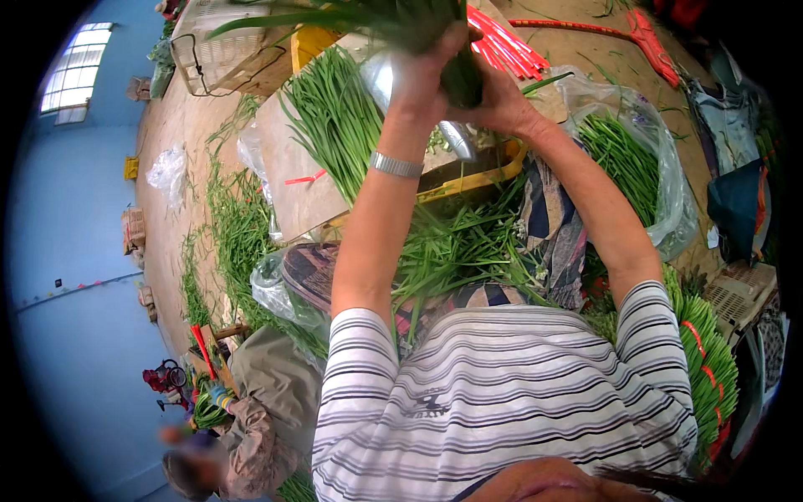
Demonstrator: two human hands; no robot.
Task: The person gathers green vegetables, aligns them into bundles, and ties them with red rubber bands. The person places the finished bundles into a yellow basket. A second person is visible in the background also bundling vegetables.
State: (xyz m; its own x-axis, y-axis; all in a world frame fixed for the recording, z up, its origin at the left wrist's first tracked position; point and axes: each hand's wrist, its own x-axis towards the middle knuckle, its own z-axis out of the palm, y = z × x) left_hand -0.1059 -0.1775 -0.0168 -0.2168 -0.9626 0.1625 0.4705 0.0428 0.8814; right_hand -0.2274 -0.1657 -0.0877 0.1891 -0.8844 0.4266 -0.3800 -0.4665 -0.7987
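Both my hands grip one bunch of long green leaves [461,78], likely garlic chives, raised over the work surface and blurred at its upper part. My left hand [433,75], with a metal band on its wrist, is around the bunch's left side. Across from it, my right hand [502,100] holds the right side; its fingers are partly hidden. Below the hands shows a shiny metal piece [458,141], partly covered by them. Another pile of chives [342,119] lies on a pale board [295,213] to the left. Loose leaves [464,251] cover my lap.
A yellow crate rim [470,184] is under the hands. Red strips [508,47] lie beyond. A plastic bag of chives [627,163] is at right, near tied bundles [706,370]. A plastic basket [219,44] stands far left. Another person [257,433] sits at lower left.
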